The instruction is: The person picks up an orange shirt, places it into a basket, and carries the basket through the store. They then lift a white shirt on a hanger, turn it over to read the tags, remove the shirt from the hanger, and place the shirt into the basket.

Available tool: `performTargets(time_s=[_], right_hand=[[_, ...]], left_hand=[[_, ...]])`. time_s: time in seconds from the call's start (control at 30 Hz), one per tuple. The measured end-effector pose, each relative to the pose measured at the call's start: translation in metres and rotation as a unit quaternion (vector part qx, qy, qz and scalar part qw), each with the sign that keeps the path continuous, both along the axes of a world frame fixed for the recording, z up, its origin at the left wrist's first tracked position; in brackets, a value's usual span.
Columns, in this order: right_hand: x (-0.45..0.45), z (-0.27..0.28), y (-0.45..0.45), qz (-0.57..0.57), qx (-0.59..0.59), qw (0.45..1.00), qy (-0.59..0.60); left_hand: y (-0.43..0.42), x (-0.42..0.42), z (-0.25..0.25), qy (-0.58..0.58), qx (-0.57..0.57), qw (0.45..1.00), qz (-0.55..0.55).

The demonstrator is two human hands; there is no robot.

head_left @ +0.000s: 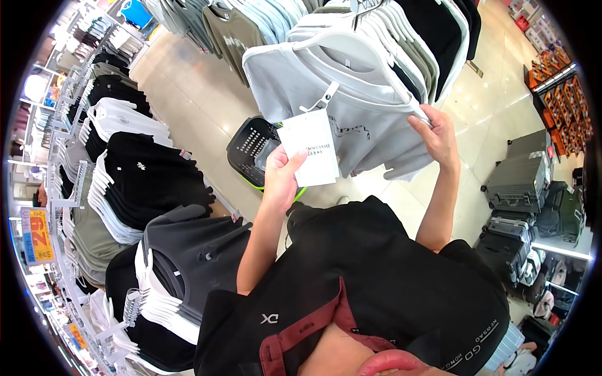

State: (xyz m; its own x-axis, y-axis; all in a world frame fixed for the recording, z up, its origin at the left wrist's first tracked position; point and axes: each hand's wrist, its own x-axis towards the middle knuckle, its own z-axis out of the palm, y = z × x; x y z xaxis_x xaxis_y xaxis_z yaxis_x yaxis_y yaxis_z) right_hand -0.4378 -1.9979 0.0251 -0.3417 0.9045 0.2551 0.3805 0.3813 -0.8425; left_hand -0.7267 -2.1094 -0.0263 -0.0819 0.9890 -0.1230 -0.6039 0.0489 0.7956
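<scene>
A light grey T-shirt (282, 78) with dark script on its chest hangs on a white hanger (351, 41) in front of me. My left hand (282, 175) pinches a white paper hang tag (311, 147), thumb on its face. A white loop strap (327, 95) joins the tag to the shirt. At the shirt's shoulder, my right hand (437, 133) is closed on the end of the hanger and the cloth there; its fingertips are partly behind the fabric. Below the shirt, a black shopping basket (246, 141) with a green edge stands on the floor.
More shirts (433, 37) hang behind the grey one. On the left, a long rack carries black T-shirts (153, 178), a dark grey T-shirt (200, 250) and a price sign (39, 235). Suitcases (517, 178) and an orange display (561, 106) stand at right.
</scene>
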Motion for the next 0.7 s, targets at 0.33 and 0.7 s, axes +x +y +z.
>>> performTargets(time_s=[0.33,0.7], right_hand=[[0.000,-0.002,-0.002,0.004,0.006,1.000,0.017],[0.006,0.001,-0.009,0.033,0.018,0.999,0.005]], left_hand=[[-0.012,0.018,0.022,0.089,0.026,0.993,-0.072],[0.008,-0.017,0.033,0.535,0.180,0.812,-0.150]])
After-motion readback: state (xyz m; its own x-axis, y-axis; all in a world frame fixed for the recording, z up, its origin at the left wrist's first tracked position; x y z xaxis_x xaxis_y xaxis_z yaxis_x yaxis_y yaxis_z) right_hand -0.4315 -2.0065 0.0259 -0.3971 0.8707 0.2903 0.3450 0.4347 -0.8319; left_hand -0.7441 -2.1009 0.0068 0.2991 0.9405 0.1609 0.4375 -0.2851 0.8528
